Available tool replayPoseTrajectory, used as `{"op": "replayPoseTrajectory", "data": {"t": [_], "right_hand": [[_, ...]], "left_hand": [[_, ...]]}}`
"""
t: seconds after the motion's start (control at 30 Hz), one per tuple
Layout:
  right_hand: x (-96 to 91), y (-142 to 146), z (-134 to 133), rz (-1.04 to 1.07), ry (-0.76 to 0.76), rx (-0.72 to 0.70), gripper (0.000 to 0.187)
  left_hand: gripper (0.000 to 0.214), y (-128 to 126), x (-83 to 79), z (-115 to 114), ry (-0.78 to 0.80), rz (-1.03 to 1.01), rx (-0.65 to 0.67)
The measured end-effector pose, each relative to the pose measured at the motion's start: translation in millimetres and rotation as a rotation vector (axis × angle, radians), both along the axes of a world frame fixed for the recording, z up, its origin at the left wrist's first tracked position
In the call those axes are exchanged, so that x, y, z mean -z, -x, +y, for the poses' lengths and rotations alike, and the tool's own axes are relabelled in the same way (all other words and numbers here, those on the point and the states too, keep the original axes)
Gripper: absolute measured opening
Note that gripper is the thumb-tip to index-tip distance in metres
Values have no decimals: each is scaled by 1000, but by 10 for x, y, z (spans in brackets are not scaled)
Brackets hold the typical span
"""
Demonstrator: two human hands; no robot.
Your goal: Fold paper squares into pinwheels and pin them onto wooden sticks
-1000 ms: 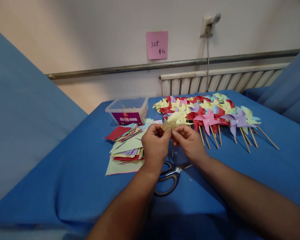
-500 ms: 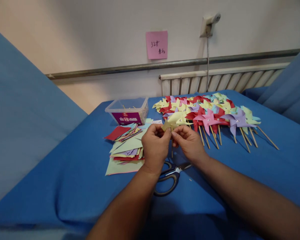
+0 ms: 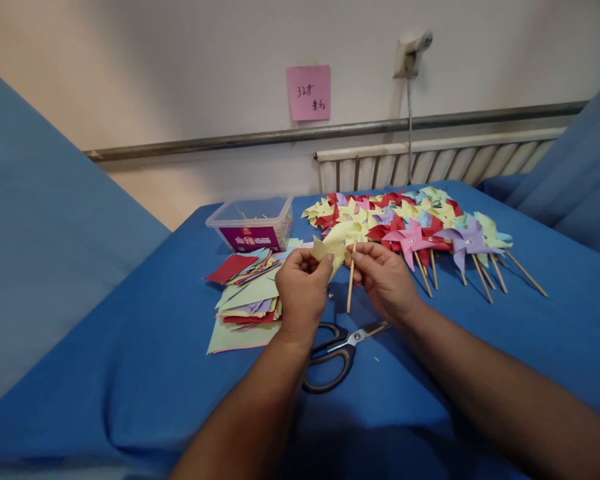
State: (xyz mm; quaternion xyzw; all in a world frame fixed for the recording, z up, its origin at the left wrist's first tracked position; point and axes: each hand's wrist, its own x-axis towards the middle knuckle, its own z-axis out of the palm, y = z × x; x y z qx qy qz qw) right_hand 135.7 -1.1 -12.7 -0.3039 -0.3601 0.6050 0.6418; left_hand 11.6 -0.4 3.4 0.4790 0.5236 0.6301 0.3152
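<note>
Above the blue table, my left hand (image 3: 303,288) pinches a folded yellow paper pinwheel (image 3: 325,251) between thumb and fingers. My right hand (image 3: 385,279), just to its right, grips a thin wooden stick (image 3: 351,280) that hangs down from its fingers, its top end close to the yellow paper. Grey-handled scissors (image 3: 337,350) lie on the cloth directly below both hands. A small silver pin (image 3: 331,295) lies on the cloth between the hands.
A pile of finished paper pinwheels on sticks (image 3: 420,230) covers the table's far right. Stacked coloured paper squares (image 3: 247,297) lie to the left. A clear plastic box (image 3: 253,223) stands behind them. A radiator (image 3: 430,163) and a pink note (image 3: 309,92) are on the wall.
My hands have drawn slightly apart and lifted. The stick now shows hanging from my right hand, and the yellow paper is raised in my left. The camera shifted a little.
</note>
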Motion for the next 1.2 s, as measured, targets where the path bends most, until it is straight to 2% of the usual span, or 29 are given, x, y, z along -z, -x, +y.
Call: {"op": "replayPoseTrajectory", "data": {"t": [0.17,0.37,0.53,0.7,0.83,1.0,1.2], "right_hand": [[22,-10,25,-12,-25,15,25],[45,32,-13,-242,-124,105,29],[107,103,-31,-327,-231,236,25],[132,92,-27,-416,-241,250,20],[154,78,-19,-397,-238,217,19],[191,97,-2,-310,-210,197,20],[117,118,-44,-285,-160,190,20]], "left_hand": [[20,-2,-8,-4,11,2,2],[22,-17,9,6,24,-123,64],[23,-33,14,-2,39,-179,94],[25,-45,13,-12,76,-217,126],[27,-36,37,4,80,-211,150],[23,-24,63,23,34,-162,110],[21,-26,44,10,28,-128,93]]}}
